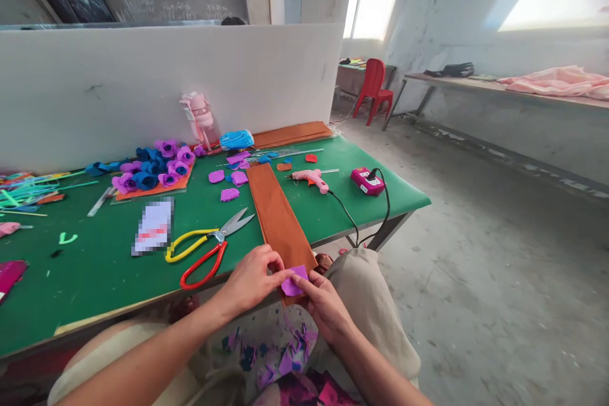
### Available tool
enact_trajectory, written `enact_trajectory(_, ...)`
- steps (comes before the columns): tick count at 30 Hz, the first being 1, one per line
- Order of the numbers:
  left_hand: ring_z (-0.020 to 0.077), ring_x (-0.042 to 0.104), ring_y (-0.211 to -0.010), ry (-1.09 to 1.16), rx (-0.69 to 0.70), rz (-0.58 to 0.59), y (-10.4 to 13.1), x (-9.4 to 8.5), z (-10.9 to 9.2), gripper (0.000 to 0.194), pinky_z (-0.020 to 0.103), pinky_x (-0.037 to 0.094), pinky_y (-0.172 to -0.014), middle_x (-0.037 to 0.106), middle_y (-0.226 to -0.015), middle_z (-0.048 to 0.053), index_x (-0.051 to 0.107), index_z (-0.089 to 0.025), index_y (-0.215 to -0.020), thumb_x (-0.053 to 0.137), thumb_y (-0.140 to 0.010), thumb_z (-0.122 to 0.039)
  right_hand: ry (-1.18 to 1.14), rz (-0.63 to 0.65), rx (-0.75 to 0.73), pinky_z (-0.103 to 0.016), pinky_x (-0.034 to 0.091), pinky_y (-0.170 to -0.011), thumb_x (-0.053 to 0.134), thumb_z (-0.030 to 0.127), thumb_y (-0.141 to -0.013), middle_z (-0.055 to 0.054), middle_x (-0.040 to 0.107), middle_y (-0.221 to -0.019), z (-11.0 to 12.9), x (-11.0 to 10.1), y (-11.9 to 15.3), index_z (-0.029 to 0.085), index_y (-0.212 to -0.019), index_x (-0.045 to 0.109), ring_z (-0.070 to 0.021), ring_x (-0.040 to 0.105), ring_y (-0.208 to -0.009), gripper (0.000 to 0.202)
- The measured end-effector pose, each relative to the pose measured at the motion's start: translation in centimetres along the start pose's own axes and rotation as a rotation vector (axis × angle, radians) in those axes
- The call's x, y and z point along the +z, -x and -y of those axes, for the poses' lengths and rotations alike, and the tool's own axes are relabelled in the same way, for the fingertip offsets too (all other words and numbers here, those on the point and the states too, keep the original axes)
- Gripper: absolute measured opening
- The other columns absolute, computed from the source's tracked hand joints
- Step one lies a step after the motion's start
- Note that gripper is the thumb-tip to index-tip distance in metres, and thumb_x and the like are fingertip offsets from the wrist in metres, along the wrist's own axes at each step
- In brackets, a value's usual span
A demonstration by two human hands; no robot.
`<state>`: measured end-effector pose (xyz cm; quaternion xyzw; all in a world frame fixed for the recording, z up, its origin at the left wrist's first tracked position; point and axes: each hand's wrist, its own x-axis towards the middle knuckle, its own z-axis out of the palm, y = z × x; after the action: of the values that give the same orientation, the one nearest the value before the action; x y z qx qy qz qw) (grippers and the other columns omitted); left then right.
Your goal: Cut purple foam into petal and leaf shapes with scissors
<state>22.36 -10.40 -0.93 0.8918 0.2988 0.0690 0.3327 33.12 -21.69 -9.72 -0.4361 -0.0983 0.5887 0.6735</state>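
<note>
A small purple paper piece (295, 280) is pinched between my two hands at the table's front edge. My left hand (259, 274) grips its left side between thumb and fingers. On its right side, the thumb of my right hand (323, 304) presses down, with the fingers beneath. Under the piece runs a long brown paper strip (280, 212), which hangs over the edge toward my lap. Scissors (219, 236) with one yellow and one red handle lie open left of the strip. To the strip's right rests a pink glue gun (311, 179).
Cut purple petals (229, 195) lie beyond the scissors. Purple and blue paper flowers (157, 168) sit at the left, near a pink bottle (198, 117) and a blue pouch (236, 139). A magenta power block (367, 182) with a black cord stands right. Paper scraps (290, 349) litter the floor below.
</note>
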Motion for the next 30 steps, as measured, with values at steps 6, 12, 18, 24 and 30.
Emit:
enact_trajectory(6,0.0154,0.054,-0.072,0.035,0.003,-0.023,0.1,0.5,-0.3,0.01,0.025,0.039,-0.064,0.061,-0.072,0.0,0.06,-0.019,-0.067,0.055,-0.074,-0.025,-0.053,-0.004,0.022,-0.023,0.043,-0.058,0.072,0.046,-0.069,-0.003,0.07,-0.075,0.2,0.1,0.3,0.015,-0.085,0.068,-0.0124,0.059,-0.061,0.035)
enact_trajectory(12,0.0131,0.055,-0.067,0.093,0.106,0.193,-2.1,-2.9,-1.8,0.015,0.022,0.038,-0.059,0.063,-0.073,-0.001,0.062,-0.018,-0.077,0.048,-0.072,-0.016,-0.138,0.047,0.114,-0.025,0.046,-0.06,0.048,0.061,-0.08,-0.006,0.07,-0.079,1.3,-0.4,0.6,0.015,-0.088,0.068,-0.0159,0.061,-0.066,0.051)
enact_trajectory(18,0.0138,0.056,-0.071,0.012,0.358,0.566,-4.7,-3.7,-2.6,0.023,0.02,0.037,-0.06,0.064,-0.078,-0.002,0.063,-0.02,-0.084,0.052,-0.069,-0.007,-0.106,0.089,0.152,-0.029,0.047,-0.064,0.047,0.066,-0.077,-0.007,0.07,-0.073,1.3,-0.2,0.7,0.015,-0.085,0.068,-0.0178,0.061,-0.063,0.056)
enact_trajectory(24,0.0138,0.057,-0.071,-0.009,0.351,0.534,-5.0,-1.9,-2.5,0.025,0.02,0.037,-0.058,0.064,-0.078,-0.001,0.059,-0.02,-0.088,0.049,-0.071,-0.005,-0.125,0.098,0.107,-0.028,0.045,-0.061,0.05,0.063,-0.077,-0.007,0.069,-0.074,1.3,0.0,0.9,0.013,-0.083,0.068,-0.0157,0.058,-0.061,0.053)
enact_trajectory(30,0.014,0.058,-0.072,-0.033,0.338,0.477,-4.5,-1.4,-1.9,0.024,0.02,0.036,-0.059,0.064,-0.08,0.0,0.059,-0.019,-0.089,0.048,-0.072,-0.006,-0.138,0.053,0.093,-0.026,0.045,-0.059,0.061,0.055,-0.074,-0.003,0.068,-0.074,0.9,-0.4,0.6,0.017,-0.087,0.067,-0.0157,0.059,-0.062,0.041)
